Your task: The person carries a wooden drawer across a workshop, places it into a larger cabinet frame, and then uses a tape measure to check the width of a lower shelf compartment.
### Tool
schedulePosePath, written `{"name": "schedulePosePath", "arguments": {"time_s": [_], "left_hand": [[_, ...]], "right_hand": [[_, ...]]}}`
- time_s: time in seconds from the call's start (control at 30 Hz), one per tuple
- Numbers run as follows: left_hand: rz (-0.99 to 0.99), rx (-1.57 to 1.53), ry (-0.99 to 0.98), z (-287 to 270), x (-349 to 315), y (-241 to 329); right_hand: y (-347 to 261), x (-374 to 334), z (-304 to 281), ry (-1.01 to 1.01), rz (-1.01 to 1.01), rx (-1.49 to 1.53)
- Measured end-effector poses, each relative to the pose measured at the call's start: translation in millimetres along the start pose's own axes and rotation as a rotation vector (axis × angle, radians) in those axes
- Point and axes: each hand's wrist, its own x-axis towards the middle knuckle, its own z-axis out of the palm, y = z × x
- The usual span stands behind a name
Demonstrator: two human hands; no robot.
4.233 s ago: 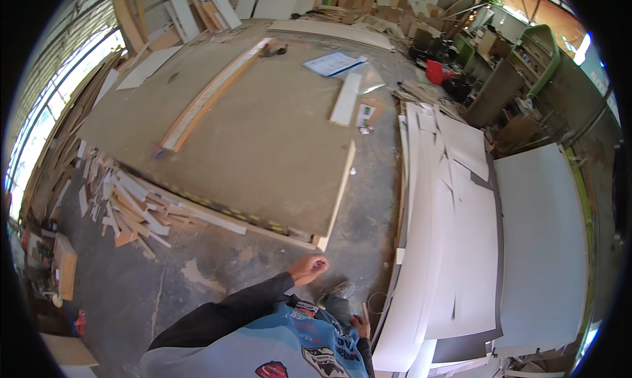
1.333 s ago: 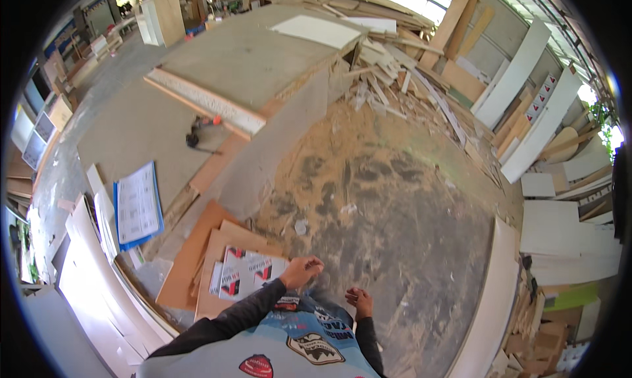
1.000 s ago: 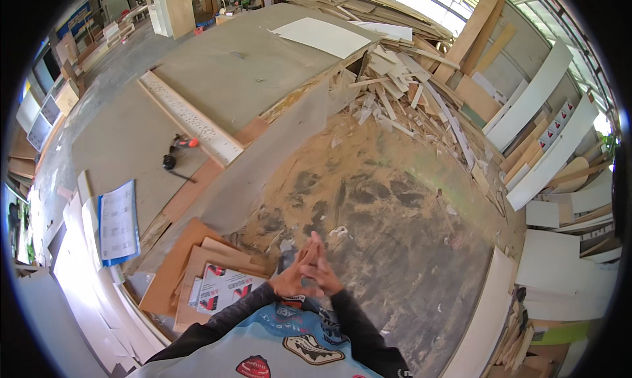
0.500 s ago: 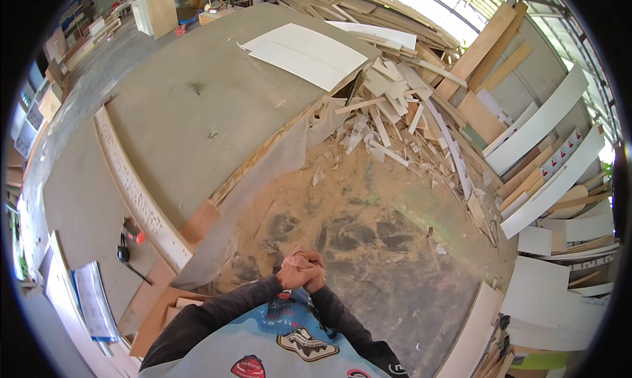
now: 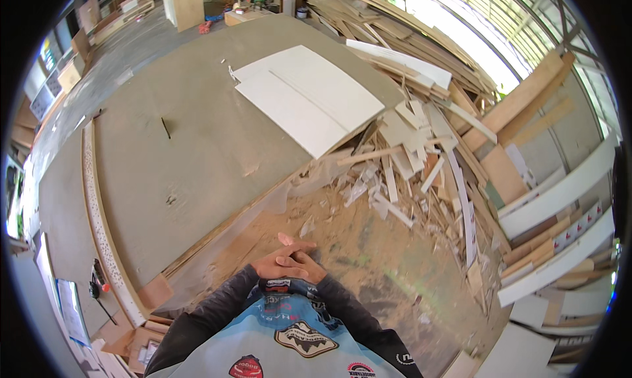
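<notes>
My left hand [image 5: 268, 266] and my right hand [image 5: 312, 269] are clasped together in front of my body, above the dusty floor. Their fingers cross and overlap, and one fingertip sticks out at the far side. No tool or other object shows between them. Both forearms, in dark sleeves, reach in from below on either side of my light-blue printed shirt. Ahead lies a large grey-brown board surface [image 5: 197, 115], its near edge just beyond my hands. A white sheet [image 5: 309, 98] rests flat on its far right part.
A long pale strip with specks [image 5: 99, 207] lies along the left side, beside a black and red tool [image 5: 100, 282]. At right is a heap of wood offcuts [image 5: 408, 161]. Planks and panels [image 5: 559, 194] lean at far right. Sawdust covers the floor [image 5: 368, 259].
My view has shifted, and the white sheet and scrap heap now sit lower and further right. My hands stay joined, but the tight clasp has loosened, with fingers more stretched out.
</notes>
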Motion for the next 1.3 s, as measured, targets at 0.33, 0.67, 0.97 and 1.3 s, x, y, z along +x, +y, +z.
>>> {"name": "schedulePosePath", "arguments": {"time_s": [0.33, 0.67, 0.97, 1.3], "left_hand": [[-0.278, -0.174, 0.809, -86.9, 156.9, -33.7], [-0.372, -0.067, 1.56, -200.4, 338.4, -123.3], [-1.24, 0.366, 1.73, -210.2, 409.7, -55.3], [-0.553, -0.216, 1.523, -239.4, 344.9, -86.3]], "right_hand": [[-19.2, 147.5, -277.3, 0.27, 0.299, -0.262], [-103.1, 343.5, -467.0, 0.741, 0.161, -1.203], [-132.9, 385.9, -530.4, 0.551, 0.449, -1.293], [-127.7, 385.6, -584.6, 0.321, 0.438, -1.012]]}}
